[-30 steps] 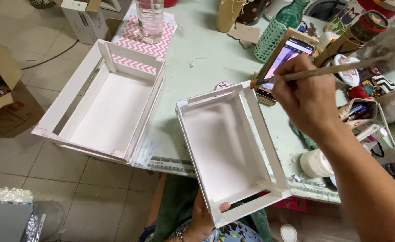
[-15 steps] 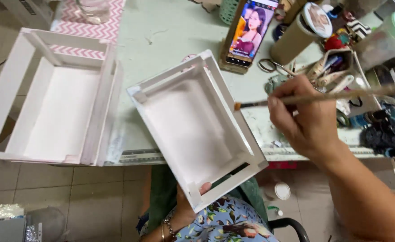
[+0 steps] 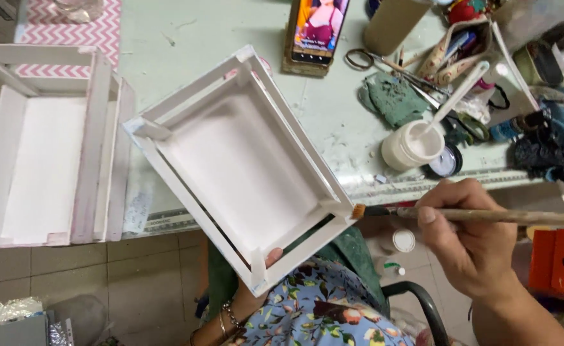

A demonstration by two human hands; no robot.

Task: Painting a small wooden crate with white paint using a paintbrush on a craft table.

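- Right hand [image 3: 467,240] pinches paintbrush [image 3: 461,214], bristles touching white crate [image 3: 243,173] corner.
- Left hand [image 3: 259,285] grips crate's near edge from below.
- Crate likely light, stiff; wet paint, so hold edges.

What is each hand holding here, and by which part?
The right hand grips a paintbrush partway along its handle. The left hand holds the white wooden crate by its near bottom corner, thumb over the edge.

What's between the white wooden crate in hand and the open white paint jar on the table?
Head view: only bare, paint-smeared pale green tabletop between the white wooden crate and white paint jar.
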